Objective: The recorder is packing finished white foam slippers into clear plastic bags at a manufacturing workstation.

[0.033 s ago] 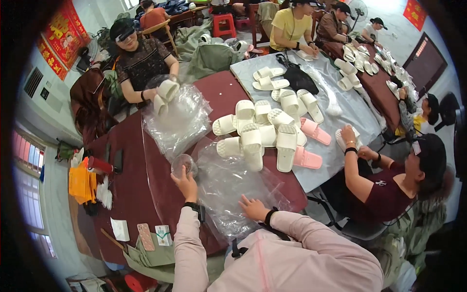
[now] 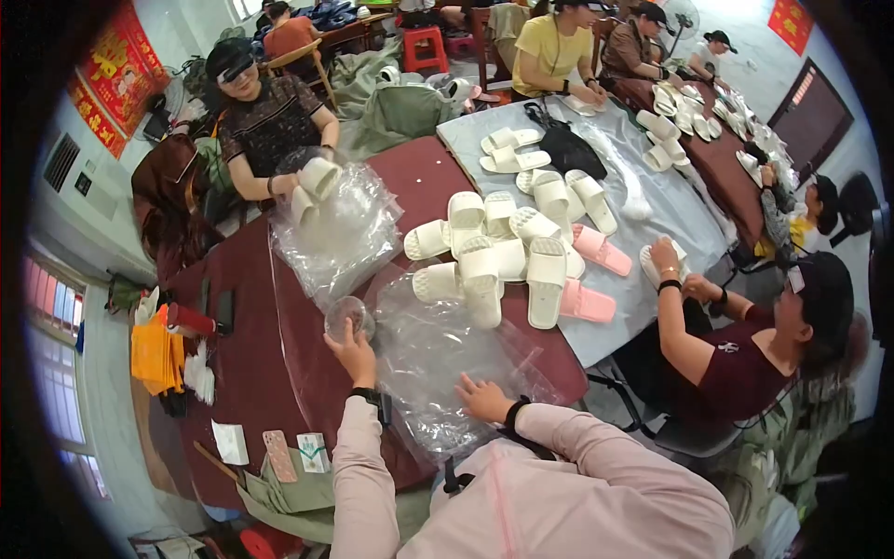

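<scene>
My left hand [image 2: 352, 358] reaches to a small round clear dish [image 2: 358, 315] on the table, its fingertips at the dish's near rim and its fingers stretched out. What the dish holds is too unclear to name. My right hand [image 2: 484, 401] lies with spread fingers on a pile of clear plastic bags [image 2: 433, 359] in front of me. Beyond the bags, several white slippers [image 2: 480, 279] lie heaped, some overlapping. Two pink slippers [image 2: 602, 250] stick out on the heap's right side.
Across the table a person [image 2: 270, 121] holds white slippers [image 2: 319, 177] over more clear bags [image 2: 335, 242]. At right, another person [image 2: 736, 363] handles a slipper. Left lie orange bags [image 2: 156, 349], a red cylinder [image 2: 191, 320], a tissue pack [image 2: 313, 453] and a pink phone case [image 2: 278, 456].
</scene>
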The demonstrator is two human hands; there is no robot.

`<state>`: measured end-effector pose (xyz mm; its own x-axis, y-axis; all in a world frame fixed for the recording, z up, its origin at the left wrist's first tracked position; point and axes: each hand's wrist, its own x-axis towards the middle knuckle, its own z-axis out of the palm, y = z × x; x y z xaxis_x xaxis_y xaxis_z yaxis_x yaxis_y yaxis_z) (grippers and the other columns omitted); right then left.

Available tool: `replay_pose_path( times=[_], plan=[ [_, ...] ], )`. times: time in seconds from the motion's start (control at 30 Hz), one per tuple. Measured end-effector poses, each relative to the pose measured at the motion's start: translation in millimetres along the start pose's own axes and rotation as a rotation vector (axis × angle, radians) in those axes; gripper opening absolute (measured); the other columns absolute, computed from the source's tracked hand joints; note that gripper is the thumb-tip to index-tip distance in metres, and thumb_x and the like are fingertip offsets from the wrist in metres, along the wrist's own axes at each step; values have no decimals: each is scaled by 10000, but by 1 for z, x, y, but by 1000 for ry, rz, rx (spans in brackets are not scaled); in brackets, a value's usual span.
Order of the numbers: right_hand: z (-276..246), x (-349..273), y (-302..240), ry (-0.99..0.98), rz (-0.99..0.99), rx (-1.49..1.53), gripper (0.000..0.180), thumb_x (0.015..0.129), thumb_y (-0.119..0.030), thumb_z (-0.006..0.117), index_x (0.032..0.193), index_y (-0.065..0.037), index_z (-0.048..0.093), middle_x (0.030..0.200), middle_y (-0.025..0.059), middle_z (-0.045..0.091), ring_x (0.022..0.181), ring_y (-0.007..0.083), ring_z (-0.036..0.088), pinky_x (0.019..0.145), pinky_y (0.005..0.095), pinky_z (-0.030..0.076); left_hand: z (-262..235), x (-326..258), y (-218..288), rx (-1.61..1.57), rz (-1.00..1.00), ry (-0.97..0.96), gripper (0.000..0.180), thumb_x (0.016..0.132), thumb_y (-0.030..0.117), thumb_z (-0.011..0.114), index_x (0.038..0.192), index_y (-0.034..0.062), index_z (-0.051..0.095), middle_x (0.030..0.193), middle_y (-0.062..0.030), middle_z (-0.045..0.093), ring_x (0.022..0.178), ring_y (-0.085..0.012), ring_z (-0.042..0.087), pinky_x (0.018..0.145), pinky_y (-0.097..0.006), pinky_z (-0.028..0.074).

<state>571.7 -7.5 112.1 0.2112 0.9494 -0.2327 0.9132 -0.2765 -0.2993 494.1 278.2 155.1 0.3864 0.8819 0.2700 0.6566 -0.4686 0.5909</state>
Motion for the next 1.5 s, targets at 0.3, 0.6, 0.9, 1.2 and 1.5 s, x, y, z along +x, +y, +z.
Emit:
replay_pose_path(
  times=[0.3, 0.6, 0.9, 1.2, 1.5],
  plan=[
    [-4, 2, 8, -199, 67, 107, 625, 795, -363, 556, 1323, -142, 307, 1386, 215, 219, 1031, 364, 509, 784, 446, 452, 0, -8, 3, 556, -294, -301, 740, 732, 116, 581, 1361, 247, 216, 1375, -319, 71, 1202, -474, 278, 963, -469, 292],
    [-47, 12, 39, -26, 227, 565, 353, 832, -274, 489, 1120, -75, 530, 966, 193, 593, 895, 347, 561, 753, 427, 444, -4, -137, 45, 405, 291, -762, 685, 710, 344, 628, 1318, 209, 341, 1341, -241, 263, 1138, -390, 376, 907, -486, 326],
    [-70, 66, 186, 1113, 718, 1226, 345, 801, -148, 529, 1107, 11, 526, 1048, 125, 574, 944, 236, 534, 828, 313, 402, -14, -187, 68, 500, 355, -858, 712, 721, 441, 625, 1334, 258, 312, 1371, -254, 203, 1227, -431, 262, 971, -554, 232],
    [-79, 60, 210, 1082, 377, 1864, 352, 835, -284, 524, 1123, -84, 521, 1045, 17, 549, 998, 148, 482, 854, 276, 354, -18, -200, 55, 396, 281, -776, 578, 734, 336, 625, 1258, 195, 427, 1303, -258, 317, 1132, -419, 372, 938, -528, 289],
    [-177, 33, 152, 836, 10, 2150, 365, 881, -236, 440, 1192, -46, 465, 1173, 32, 508, 973, 152, 479, 886, 283, 356, -10, -209, 41, 486, 474, -801, 580, 756, 334, 585, 1287, 198, 397, 1329, -252, 297, 1242, -431, 238, 983, -573, 197]
  ],
)
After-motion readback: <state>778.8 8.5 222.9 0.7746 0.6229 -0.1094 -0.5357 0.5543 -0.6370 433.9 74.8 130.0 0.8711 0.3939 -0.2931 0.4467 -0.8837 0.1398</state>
